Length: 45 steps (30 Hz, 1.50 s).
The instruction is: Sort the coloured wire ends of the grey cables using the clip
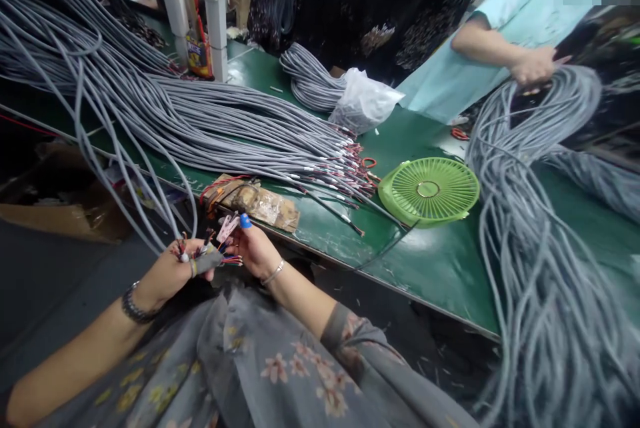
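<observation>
Green bench (440, 275) stretched beyond; near left, the left hand (167, 276) clamped cables (159, 243), the right hand (257, 251) beside thin wires (233, 259), its grip unclear. Wire-handling seemed in hand, calling for steadiness.

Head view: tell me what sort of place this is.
Probably a cable-assembly workshop. Many grey cables with exposed coloured wire ends lie along a green workbench, a co-worker's hand grips another large cable bundle, and the left hand holds several cable ends.
</observation>
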Each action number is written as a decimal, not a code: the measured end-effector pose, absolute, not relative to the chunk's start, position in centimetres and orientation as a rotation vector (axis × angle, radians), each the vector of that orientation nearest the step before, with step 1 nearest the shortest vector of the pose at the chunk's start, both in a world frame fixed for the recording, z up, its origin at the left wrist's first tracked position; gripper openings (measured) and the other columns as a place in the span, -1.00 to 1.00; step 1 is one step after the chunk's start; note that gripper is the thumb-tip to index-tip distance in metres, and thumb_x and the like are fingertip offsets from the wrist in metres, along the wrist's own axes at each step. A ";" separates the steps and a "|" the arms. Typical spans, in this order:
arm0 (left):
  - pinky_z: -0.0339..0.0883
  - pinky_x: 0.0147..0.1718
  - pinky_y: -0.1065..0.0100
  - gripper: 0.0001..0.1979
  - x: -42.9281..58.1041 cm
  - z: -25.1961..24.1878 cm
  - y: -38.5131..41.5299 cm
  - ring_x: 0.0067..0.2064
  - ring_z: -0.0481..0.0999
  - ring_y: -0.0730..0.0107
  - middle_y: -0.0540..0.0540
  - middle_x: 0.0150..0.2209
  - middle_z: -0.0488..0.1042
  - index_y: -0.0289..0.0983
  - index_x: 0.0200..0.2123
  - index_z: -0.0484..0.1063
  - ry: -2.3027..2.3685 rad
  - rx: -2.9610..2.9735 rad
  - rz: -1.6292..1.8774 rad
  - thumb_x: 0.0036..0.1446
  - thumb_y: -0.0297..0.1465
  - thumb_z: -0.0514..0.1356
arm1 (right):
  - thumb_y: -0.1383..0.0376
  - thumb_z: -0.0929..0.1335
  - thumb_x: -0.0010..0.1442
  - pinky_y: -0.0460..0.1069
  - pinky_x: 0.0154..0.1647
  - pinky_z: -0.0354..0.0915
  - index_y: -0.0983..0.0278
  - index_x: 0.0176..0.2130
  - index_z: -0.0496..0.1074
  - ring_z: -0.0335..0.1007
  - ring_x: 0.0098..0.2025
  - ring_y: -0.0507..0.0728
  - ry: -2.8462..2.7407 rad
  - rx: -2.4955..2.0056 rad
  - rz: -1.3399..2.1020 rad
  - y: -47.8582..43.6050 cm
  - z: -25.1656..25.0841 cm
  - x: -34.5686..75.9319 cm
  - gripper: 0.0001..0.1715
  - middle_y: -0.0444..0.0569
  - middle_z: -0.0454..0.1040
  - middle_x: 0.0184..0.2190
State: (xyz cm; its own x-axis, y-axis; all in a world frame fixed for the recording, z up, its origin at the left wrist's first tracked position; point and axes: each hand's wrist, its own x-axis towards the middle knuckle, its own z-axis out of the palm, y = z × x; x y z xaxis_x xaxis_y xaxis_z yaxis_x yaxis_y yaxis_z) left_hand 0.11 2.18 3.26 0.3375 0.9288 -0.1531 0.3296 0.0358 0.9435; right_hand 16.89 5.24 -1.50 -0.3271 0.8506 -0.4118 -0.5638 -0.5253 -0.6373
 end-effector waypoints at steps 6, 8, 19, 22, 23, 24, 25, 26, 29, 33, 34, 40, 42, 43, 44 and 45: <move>0.34 -0.46 0.33 -0.64 0.2 2.1 2.5 -0.54 0.42 0.32 -0.04 -0.66 0.48 -0.20 -0.69 0.42 1.212 1.409 0.721 -0.07 -0.09 0.29 | -0.08 0.45 0.17 -0.14 -0.49 0.31 0.33 -0.30 0.53 0.34 -0.51 0.00 -0.445 -0.874 2.031 5.8 -1.5 16.5 -0.50 -0.06 0.52 -0.49; 0.33 -0.46 0.34 -0.64 0.2 2.0 2.6 -0.54 0.40 0.34 -0.04 -0.66 0.48 -0.21 -0.69 0.42 1.212 1.397 0.721 -0.08 -0.09 0.30 | -0.08 0.47 0.14 -0.14 -0.49 0.31 0.32 -0.34 0.53 0.34 -0.51 -0.01 -0.433 -0.880 1.983 5.8 -1.6 16.2 -0.51 -0.09 0.49 -0.52; 0.30 -0.44 0.33 -0.57 0.1 2.0 2.5 -0.55 0.38 0.33 -0.04 -0.68 0.46 -0.19 -0.73 0.40 1.229 1.444 0.677 -0.05 -0.03 0.28 | -0.13 0.51 0.03 -0.07 -0.40 0.39 0.29 -0.35 0.55 0.37 -0.48 0.03 -0.458 -0.928 1.784 6.0 -2.0 15.1 -0.47 -0.09 0.48 -0.52; 0.29 -0.46 0.34 -0.57 -0.2 1.6 2.5 -0.56 0.37 0.34 -0.02 -0.68 0.46 -0.19 -0.72 0.41 1.226 1.433 0.687 -0.07 0.00 0.31 | -0.13 0.51 0.04 -0.05 -0.37 0.40 0.29 -0.36 0.55 0.36 -0.47 0.03 -0.473 -0.931 1.780 5.9 -2.1 15.2 -0.48 -0.09 0.48 -0.52; 0.29 -0.46 0.34 -0.57 -0.2 1.6 2.5 -0.55 0.37 0.34 -0.02 -0.68 0.46 -0.19 -0.72 0.42 1.230 1.432 0.690 -0.08 0.00 0.32 | -0.12 0.51 0.04 -0.05 -0.36 0.41 0.29 -0.36 0.55 0.36 -0.47 0.03 -0.470 -0.931 1.782 5.9 -2.1 15.2 -0.48 -0.10 0.48 -0.51; 0.29 -0.46 0.34 -0.57 -0.3 1.6 2.5 -0.55 0.37 0.35 -0.02 -0.68 0.46 -0.19 -0.72 0.42 1.233 1.431 0.692 -0.07 -0.01 0.31 | -0.11 0.51 0.04 -0.05 -0.36 0.41 0.29 -0.36 0.55 0.36 -0.47 0.03 -0.463 -0.928 1.786 5.9 -2.1 15.2 -0.49 -0.10 0.47 -0.51; 0.28 -0.45 0.34 -0.57 -0.3 1.6 2.5 -0.55 0.37 0.35 -0.02 -0.68 0.46 -0.19 -0.72 0.42 1.234 1.430 0.692 -0.06 -0.01 0.31 | -0.10 0.51 0.04 -0.04 -0.35 0.41 0.29 -0.36 0.54 0.36 -0.47 0.03 -0.457 -0.923 1.789 5.9 -2.0 15.2 -0.50 -0.10 0.47 -0.51; 0.28 -0.45 0.34 -0.57 -0.3 1.6 2.4 -0.55 0.37 0.35 -0.02 -0.68 0.45 -0.19 -0.73 0.41 1.233 1.425 0.695 -0.05 -0.02 0.30 | -0.09 0.52 0.03 -0.04 -0.34 0.41 0.29 -0.37 0.54 0.36 -0.47 0.04 -0.451 -0.916 1.793 5.9 -2.0 15.2 -0.51 -0.10 0.47 -0.52; 0.27 -0.44 0.34 -0.59 -0.3 1.6 2.4 -0.55 0.36 0.36 -0.01 -0.69 0.44 -0.19 -0.73 0.41 1.227 1.406 0.700 -0.05 -0.05 0.29 | -0.07 0.54 0.01 -0.03 -0.34 0.41 0.28 -0.45 0.49 0.36 -0.48 0.04 -0.445 -0.897 1.794 5.8 -1.9 15.1 -0.52 -0.12 0.45 -0.54; 0.27 -0.44 0.35 -0.61 -0.2 1.4 2.5 -0.55 0.37 0.36 -0.01 -0.69 0.44 -0.20 -0.73 0.41 1.233 1.416 0.671 -0.06 -0.08 0.30 | -0.09 0.52 0.02 -0.03 -0.33 0.41 0.27 -0.46 0.47 0.37 -0.46 0.05 -0.472 -0.894 1.784 5.7 -1.9 15.0 -0.50 -0.12 0.44 -0.54; 0.27 -0.43 0.35 -0.60 -0.2 1.4 2.5 -0.55 0.37 0.36 -0.01 -0.69 0.43 -0.20 -0.73 0.41 1.233 1.424 0.660 -0.06 -0.07 0.29 | -0.10 0.52 0.03 -0.03 -0.33 0.41 0.27 -0.44 0.48 0.37 -0.46 0.04 -0.472 -0.895 1.783 5.7 -1.9 15.0 -0.50 -0.12 0.44 -0.54; 0.28 -0.44 0.35 -0.58 -0.1 1.8 2.4 -0.56 0.35 0.37 -0.01 -0.71 0.42 -0.20 -0.74 0.38 1.230 1.459 0.644 -0.06 -0.05 0.28 | -0.15 0.47 0.10 -0.11 -0.46 0.31 0.30 -0.34 0.54 0.38 -0.46 0.03 -0.386 -0.925 1.849 5.6 -1.7 15.2 -0.45 -0.10 0.47 -0.52; 0.29 -0.42 0.35 -0.59 -0.3 1.8 2.4 -0.55 0.35 0.37 -0.01 -0.70 0.43 -0.20 -0.74 0.39 1.231 1.460 0.661 -0.05 -0.07 0.28 | -0.16 0.43 0.14 -0.12 -0.48 0.30 0.30 -0.30 0.55 0.39 -0.46 0.02 -0.405 -0.906 1.882 5.6 -1.7 15.3 -0.44 -0.09 0.49 -0.51; 0.29 -0.42 0.35 -0.59 -0.3 1.7 2.4 -0.55 0.35 0.38 -0.01 -0.70 0.43 -0.20 -0.74 0.39 1.229 1.458 0.664 -0.04 -0.08 0.28 | -0.16 0.42 0.16 -0.12 -0.47 0.31 0.30 -0.29 0.55 0.39 -0.46 0.02 -0.420 -0.888 1.897 5.6 -1.7 15.4 -0.44 -0.09 0.49 -0.49; 0.29 -0.41 0.35 -0.60 -0.4 1.6 2.4 -0.55 0.35 0.38 0.00 -0.70 0.43 -0.21 -0.73 0.40 1.228 1.453 0.663 -0.04 -0.08 0.28 | -0.15 0.42 0.16 -0.12 -0.47 0.31 0.30 -0.29 0.54 0.39 -0.46 0.01 -0.431 -0.871 1.912 5.6 -1.7 15.5 -0.45 -0.09 0.50 -0.48; 0.28 -0.41 0.35 -0.60 -0.4 1.5 2.4 -0.55 0.35 0.38 0.00 -0.69 0.43 -0.21 -0.73 0.40 1.228 1.448 0.658 -0.04 -0.09 0.28 | -0.13 0.43 0.16 -0.12 -0.47 0.32 0.30 -0.30 0.54 0.39 -0.46 0.01 -0.438 -0.858 1.922 5.6 -1.7 15.5 -0.47 -0.09 0.50 -0.47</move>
State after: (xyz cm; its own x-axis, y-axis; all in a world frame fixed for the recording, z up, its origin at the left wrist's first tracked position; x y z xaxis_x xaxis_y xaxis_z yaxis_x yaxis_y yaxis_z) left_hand -0.43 2.35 1.54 0.3151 0.9239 -0.2169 0.3305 0.1074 0.9377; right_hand 15.51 5.58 -1.70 -0.3011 0.8740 -0.3815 -0.6226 -0.4832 -0.6155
